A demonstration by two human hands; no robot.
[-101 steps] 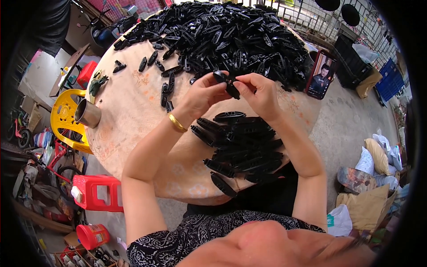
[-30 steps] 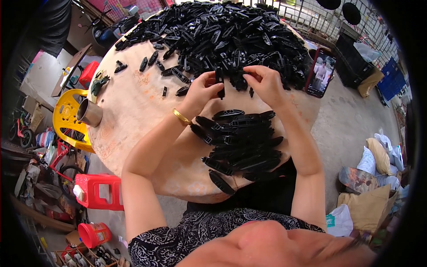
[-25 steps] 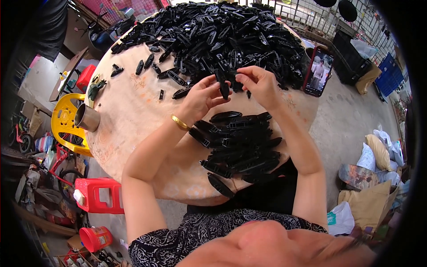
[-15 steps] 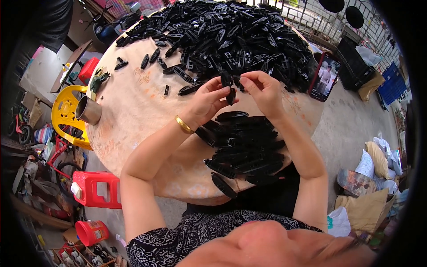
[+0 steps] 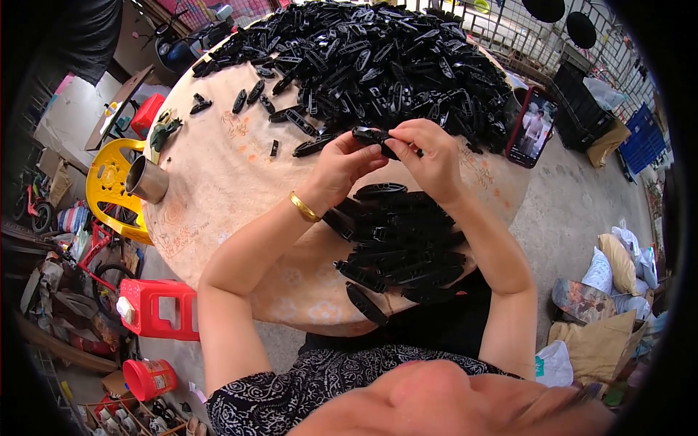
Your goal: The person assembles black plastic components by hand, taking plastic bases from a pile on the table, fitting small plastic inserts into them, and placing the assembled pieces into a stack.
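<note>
Over the table, my left hand (image 5: 346, 166) pinches a long, narrow black plastic part (image 5: 371, 135), which lies nearly level across the fingertips. My right hand (image 5: 430, 155) is closed on the part's right end, thumb and fingers pressed together; whether a smaller piece is also in them is hidden. Just beyond both hands rises a big heap of similar black plastic parts (image 5: 356, 65). Between my forearms, at the near table edge, lies a second pile of oval black parts (image 5: 407, 240).
The round table's patterned cloth (image 5: 218, 182) carries a metal cup (image 5: 147, 180) at the left edge and a phone (image 5: 533, 127) propped at the right. A yellow chair (image 5: 109, 178), a red stool (image 5: 160, 309) and a red bucket (image 5: 150, 378) stand left. Bags (image 5: 618, 265) lie right.
The black part has turned from upright to nearly level in my left hand. My right hand, earlier slightly apart with a small black piece, now meets it at its right end.
</note>
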